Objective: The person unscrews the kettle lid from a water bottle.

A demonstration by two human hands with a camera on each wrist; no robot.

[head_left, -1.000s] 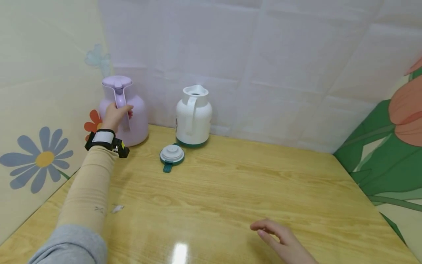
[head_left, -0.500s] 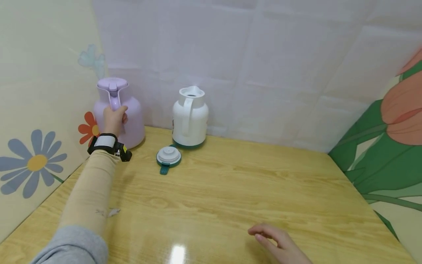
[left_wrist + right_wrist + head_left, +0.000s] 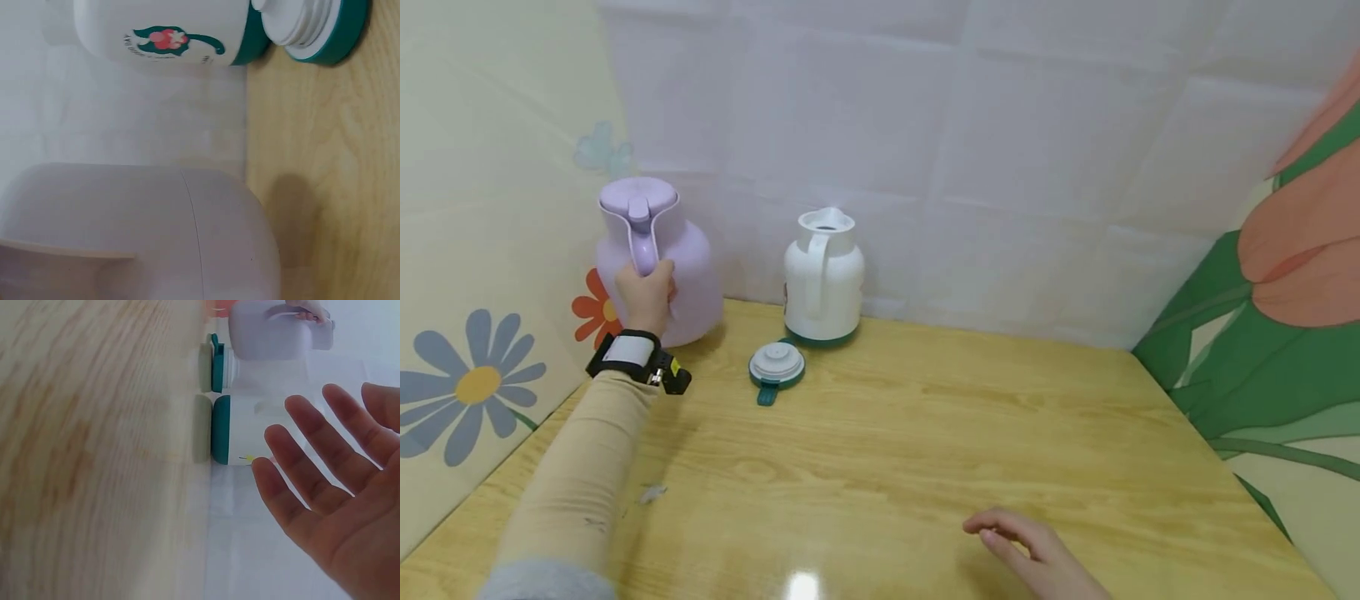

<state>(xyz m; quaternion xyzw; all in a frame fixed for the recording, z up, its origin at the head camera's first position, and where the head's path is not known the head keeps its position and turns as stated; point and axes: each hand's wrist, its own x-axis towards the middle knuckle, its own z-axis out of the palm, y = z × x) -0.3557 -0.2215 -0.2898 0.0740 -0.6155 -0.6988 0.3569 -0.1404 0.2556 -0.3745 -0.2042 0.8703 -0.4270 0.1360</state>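
Observation:
A lilac vacuum jug (image 3: 692,275) stands at the far left, its lid on and its top leaning slightly left. My left hand (image 3: 646,296) grips its handle, fingers wrapped round it. In the right wrist view the jug's base seems a little above the tabletop. To its right is a white vacuum jug (image 3: 838,283) with a green base and an uncovered mouth. A white and green lid (image 3: 777,364) lies in front of that jug. My right hand (image 3: 1037,554) hovers at the lower right, fingers relaxed, holding nothing; the right wrist view shows its spread fingers.
The wood-grain table (image 3: 925,433) meets a pale cloth wall (image 3: 1037,167) behind the jugs. Flower-printed sheets (image 3: 550,233) flank both sides, the left one close to the lilac jug. A small white scrap (image 3: 652,493) lies near my left forearm.
The left thumb has closed round the handle, and the lilac jug has tipped slightly left. The head view has shifted a little. My right hand has hardly moved.

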